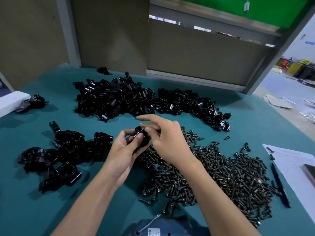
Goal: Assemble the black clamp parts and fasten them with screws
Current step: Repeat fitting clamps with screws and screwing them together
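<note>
My left hand (125, 149) grips a black clamp (142, 137) above the green table, thumb and fingers curled round it. My right hand (167, 138) is at the top of the same clamp, thumb and middle finger pinching something small there, probably a screw, mostly hidden; the index finger points out to the left. A big heap of dark screws (213, 174) lies under and to the right of my hands. Loose black clamp parts (129, 97) are piled at the back. Assembled clamps (56, 155) lie at the left.
A green mat (95, 201) covers the table. A pen (281, 186) and a sheet of paper (294, 160) lie at the right edge. A larger black part (32, 103) sits far left by a white block (12, 102). A blue tool (162, 227) sits at the near edge.
</note>
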A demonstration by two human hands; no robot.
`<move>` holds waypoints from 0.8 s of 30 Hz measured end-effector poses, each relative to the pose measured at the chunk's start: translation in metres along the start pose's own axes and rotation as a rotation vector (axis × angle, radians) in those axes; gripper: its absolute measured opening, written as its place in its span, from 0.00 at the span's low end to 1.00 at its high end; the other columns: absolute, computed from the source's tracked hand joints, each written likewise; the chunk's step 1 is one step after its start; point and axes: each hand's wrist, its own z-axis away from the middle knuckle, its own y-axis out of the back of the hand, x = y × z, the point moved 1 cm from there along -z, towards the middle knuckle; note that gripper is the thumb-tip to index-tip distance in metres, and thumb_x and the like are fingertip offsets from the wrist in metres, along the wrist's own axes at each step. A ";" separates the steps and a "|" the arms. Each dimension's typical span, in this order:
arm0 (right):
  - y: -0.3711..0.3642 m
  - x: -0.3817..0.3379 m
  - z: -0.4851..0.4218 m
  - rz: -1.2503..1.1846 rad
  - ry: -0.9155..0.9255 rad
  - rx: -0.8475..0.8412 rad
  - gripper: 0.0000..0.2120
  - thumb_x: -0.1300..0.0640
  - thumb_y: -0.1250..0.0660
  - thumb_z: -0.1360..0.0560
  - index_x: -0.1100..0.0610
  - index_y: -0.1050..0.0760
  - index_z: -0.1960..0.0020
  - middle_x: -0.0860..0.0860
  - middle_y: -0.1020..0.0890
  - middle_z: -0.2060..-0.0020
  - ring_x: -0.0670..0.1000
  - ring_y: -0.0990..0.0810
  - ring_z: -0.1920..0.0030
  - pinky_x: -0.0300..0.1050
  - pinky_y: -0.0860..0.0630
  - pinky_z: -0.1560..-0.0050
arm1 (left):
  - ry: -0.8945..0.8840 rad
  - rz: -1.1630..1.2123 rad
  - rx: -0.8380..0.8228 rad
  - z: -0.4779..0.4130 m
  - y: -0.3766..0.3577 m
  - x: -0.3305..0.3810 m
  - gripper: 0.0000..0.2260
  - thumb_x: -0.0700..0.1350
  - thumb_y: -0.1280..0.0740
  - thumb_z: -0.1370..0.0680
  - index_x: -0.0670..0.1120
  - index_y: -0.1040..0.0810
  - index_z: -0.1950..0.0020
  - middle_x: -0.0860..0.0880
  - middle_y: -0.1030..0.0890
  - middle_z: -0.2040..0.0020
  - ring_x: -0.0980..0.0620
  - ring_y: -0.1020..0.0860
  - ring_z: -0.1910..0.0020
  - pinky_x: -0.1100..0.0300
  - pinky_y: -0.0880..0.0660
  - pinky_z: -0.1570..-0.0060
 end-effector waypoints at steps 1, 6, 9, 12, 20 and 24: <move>0.003 0.001 -0.002 -0.014 -0.025 -0.030 0.20 0.68 0.39 0.21 0.50 0.23 0.35 0.49 0.15 0.46 0.39 0.19 0.48 0.25 0.26 0.52 | 0.002 0.052 0.008 0.000 0.000 0.000 0.06 0.38 0.35 0.22 0.39 0.28 0.46 0.45 0.15 0.53 0.53 0.16 0.53 0.59 0.19 0.52; 0.036 0.031 -0.028 0.185 -0.233 0.188 0.24 0.76 0.45 0.26 0.56 0.20 0.40 0.50 0.17 0.47 0.44 0.21 0.50 0.31 0.26 0.47 | -0.003 0.139 0.042 -0.003 0.007 0.003 0.15 0.42 0.33 0.28 0.39 0.28 0.43 0.38 0.17 0.44 0.42 0.18 0.43 0.53 0.19 0.47; 0.039 0.056 -0.043 0.318 -0.367 0.096 0.17 0.71 0.42 0.22 0.58 0.18 0.43 0.53 0.16 0.49 0.49 0.19 0.51 0.41 0.23 0.45 | -0.010 0.138 0.051 -0.004 0.011 0.002 0.14 0.42 0.32 0.28 0.40 0.28 0.45 0.38 0.17 0.45 0.41 0.19 0.42 0.53 0.19 0.48; 0.022 0.070 -0.051 0.442 -0.365 -0.064 0.09 0.62 0.34 0.22 0.59 0.16 0.46 0.55 0.15 0.51 0.54 0.17 0.52 0.48 0.20 0.47 | -0.007 0.132 0.056 -0.005 0.011 0.002 0.15 0.43 0.32 0.28 0.40 0.28 0.44 0.38 0.17 0.45 0.41 0.19 0.41 0.53 0.19 0.48; 0.006 0.077 -0.058 0.533 -0.437 -0.164 0.04 0.62 0.30 0.24 0.59 0.16 0.54 0.56 0.16 0.54 0.57 0.18 0.54 0.52 0.19 0.52 | 0.002 0.149 0.062 -0.003 0.012 0.001 0.16 0.43 0.31 0.28 0.40 0.28 0.43 0.38 0.17 0.45 0.41 0.19 0.42 0.52 0.19 0.47; 0.017 0.080 -0.054 0.583 -0.459 -0.192 0.09 0.69 0.36 0.24 0.62 0.17 0.52 0.58 0.16 0.53 0.58 0.18 0.54 0.51 0.19 0.53 | 0.008 0.155 0.057 -0.003 0.013 0.001 0.15 0.43 0.32 0.28 0.40 0.28 0.43 0.38 0.17 0.45 0.41 0.19 0.41 0.52 0.19 0.47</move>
